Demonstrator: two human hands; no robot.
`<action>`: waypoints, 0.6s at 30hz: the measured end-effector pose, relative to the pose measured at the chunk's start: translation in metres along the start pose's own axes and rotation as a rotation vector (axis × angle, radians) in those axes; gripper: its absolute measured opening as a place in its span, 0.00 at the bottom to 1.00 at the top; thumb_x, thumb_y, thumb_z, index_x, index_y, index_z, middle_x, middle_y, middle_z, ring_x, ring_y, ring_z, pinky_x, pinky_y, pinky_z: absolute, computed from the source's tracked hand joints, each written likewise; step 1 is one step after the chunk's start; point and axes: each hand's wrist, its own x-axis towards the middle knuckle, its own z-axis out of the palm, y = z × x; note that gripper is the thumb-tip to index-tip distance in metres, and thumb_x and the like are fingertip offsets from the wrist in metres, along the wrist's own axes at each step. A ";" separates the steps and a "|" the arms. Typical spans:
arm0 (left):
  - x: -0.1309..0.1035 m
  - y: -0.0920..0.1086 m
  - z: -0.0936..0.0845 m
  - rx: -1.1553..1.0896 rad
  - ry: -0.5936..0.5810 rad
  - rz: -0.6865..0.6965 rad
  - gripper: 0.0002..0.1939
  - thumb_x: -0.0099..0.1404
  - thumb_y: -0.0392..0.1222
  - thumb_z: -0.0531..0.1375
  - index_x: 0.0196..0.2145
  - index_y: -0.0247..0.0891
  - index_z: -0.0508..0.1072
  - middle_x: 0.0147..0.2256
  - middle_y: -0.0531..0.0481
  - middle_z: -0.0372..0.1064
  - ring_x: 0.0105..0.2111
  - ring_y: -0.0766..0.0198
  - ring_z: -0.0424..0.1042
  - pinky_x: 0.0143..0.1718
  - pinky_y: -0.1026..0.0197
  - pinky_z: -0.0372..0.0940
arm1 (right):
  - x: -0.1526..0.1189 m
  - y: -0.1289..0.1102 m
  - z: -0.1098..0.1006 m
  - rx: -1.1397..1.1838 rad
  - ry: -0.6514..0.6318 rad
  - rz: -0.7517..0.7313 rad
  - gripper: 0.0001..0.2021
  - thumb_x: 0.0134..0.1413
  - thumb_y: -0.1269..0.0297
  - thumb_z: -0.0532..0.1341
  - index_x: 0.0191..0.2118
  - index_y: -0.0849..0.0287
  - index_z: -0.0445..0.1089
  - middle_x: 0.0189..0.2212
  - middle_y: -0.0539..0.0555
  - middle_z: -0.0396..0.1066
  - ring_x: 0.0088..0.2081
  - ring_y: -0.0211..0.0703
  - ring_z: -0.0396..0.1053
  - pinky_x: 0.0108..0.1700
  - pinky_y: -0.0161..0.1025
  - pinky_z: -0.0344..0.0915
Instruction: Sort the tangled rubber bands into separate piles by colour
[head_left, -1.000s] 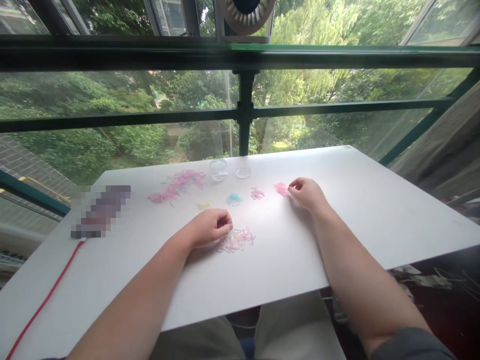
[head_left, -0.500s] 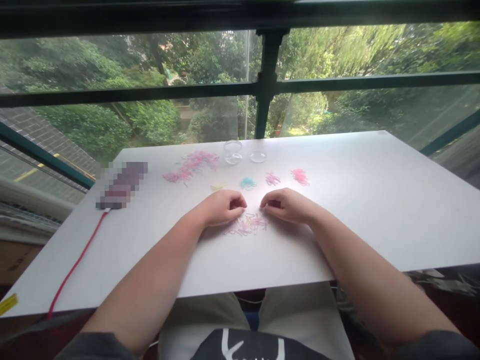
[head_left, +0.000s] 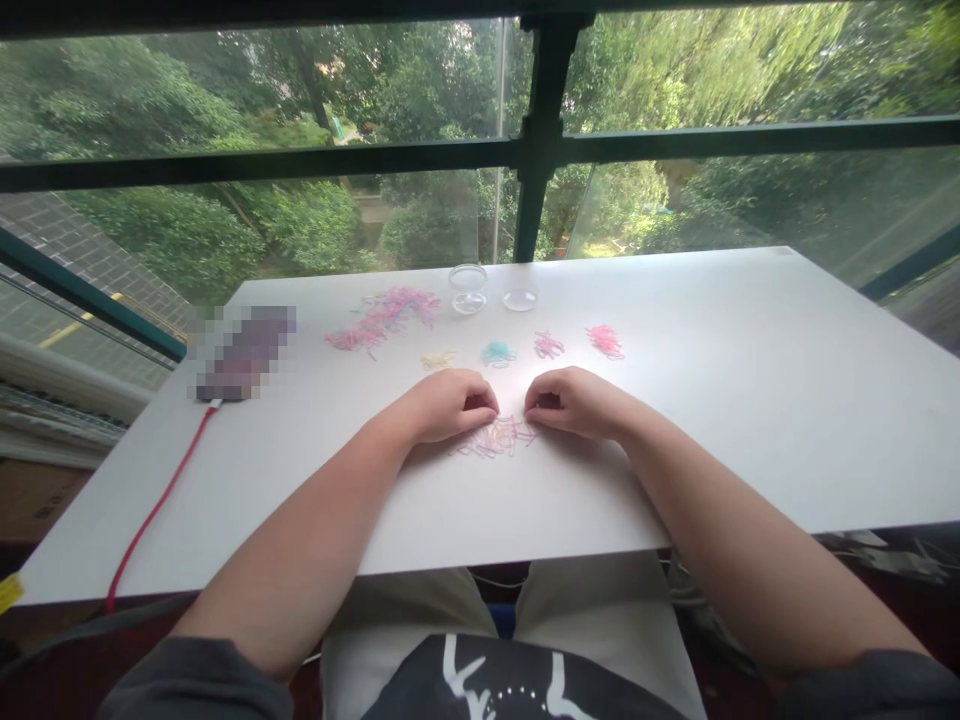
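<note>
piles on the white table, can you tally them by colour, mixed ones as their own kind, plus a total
Mixed: 2, the back-left mixed pile and the front mixed pile
Yellow: 1, the pale yellow pile
Teal: 1, the teal pile
Purple-pink: 1, the purple-pink pile
Bright pink: 1, the bright pink pile
Total: 6

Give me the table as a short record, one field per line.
Left hand: curled, at near mixed pile of small bands
Right hand: curled, at that pile's right side
Grip on bands: cannot tell
Row, left to right: yellow pile, teal pile, purple pile, pink pile
Far side: larger mixed heap, clear tub
Left side: red cable
</note>
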 end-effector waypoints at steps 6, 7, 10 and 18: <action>-0.002 0.001 -0.002 -0.004 -0.008 -0.045 0.10 0.60 0.44 0.55 0.34 0.38 0.74 0.32 0.50 0.71 0.31 0.65 0.67 0.32 0.64 0.58 | -0.001 0.000 -0.002 -0.012 0.010 0.013 0.04 0.47 0.67 0.58 0.29 0.59 0.70 0.24 0.49 0.70 0.25 0.34 0.61 0.29 0.33 0.54; -0.002 0.001 -0.002 -0.007 -0.007 -0.046 0.10 0.60 0.44 0.55 0.33 0.38 0.73 0.32 0.50 0.71 0.30 0.65 0.67 0.31 0.64 0.58 | -0.002 0.000 -0.002 -0.007 0.013 0.015 0.04 0.48 0.67 0.58 0.28 0.59 0.70 0.24 0.49 0.69 0.24 0.34 0.60 0.29 0.33 0.54; -0.003 0.001 -0.002 -0.022 -0.013 -0.043 0.09 0.59 0.43 0.56 0.33 0.37 0.73 0.31 0.50 0.71 0.30 0.66 0.66 0.31 0.65 0.58 | -0.002 -0.002 -0.003 0.017 0.011 0.016 0.03 0.47 0.67 0.58 0.28 0.60 0.69 0.23 0.49 0.68 0.24 0.33 0.59 0.28 0.33 0.53; -0.003 -0.001 -0.001 -0.079 0.014 -0.041 0.12 0.59 0.42 0.55 0.39 0.38 0.73 0.29 0.52 0.69 0.28 0.67 0.66 0.31 0.65 0.60 | -0.003 0.002 -0.004 0.122 0.064 0.020 0.06 0.48 0.70 0.55 0.32 0.60 0.69 0.24 0.49 0.67 0.25 0.34 0.60 0.30 0.33 0.55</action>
